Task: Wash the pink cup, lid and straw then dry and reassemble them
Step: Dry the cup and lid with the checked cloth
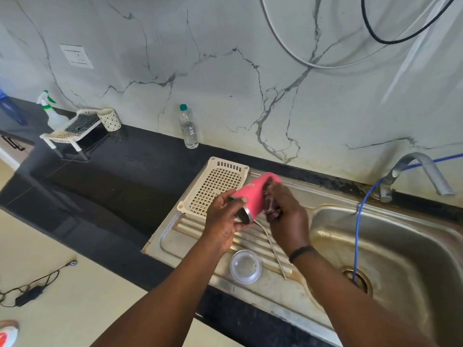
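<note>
Above the ribbed drainboard point(190, 236), between our two hands, we see the pink cup point(253, 196). It lies tilted, its steel rim towards us and its closed bottom pointing away to the wall.

The left hand point(224, 219) is closed around the rim end of the cup; the thumb lies on the pink side and the fingers go under the mouth. The right hand point(288, 216) is closed on a dark cloth point(271, 206) and presses it against the right side of the cup. A black band point(300, 252) is on the right wrist.

Below the hands, the clear lid point(245, 266) lies flat on the drainboard, just under the left wrist. The metal straw point(274, 249) lies beside it, running from under the cup towards us; its upper end is bent. Lid and straw do not touch.

Behind the left hand a cream basket point(213, 181) sits on the drainboard, close to the cup. To the right of the right hand is the sink point(400, 246), with a blue hose point(357, 236) going down to the drain and a tap point(421, 171) behind it. Far behind the left hand a water bottle point(188, 127) stands at the wall.
</note>
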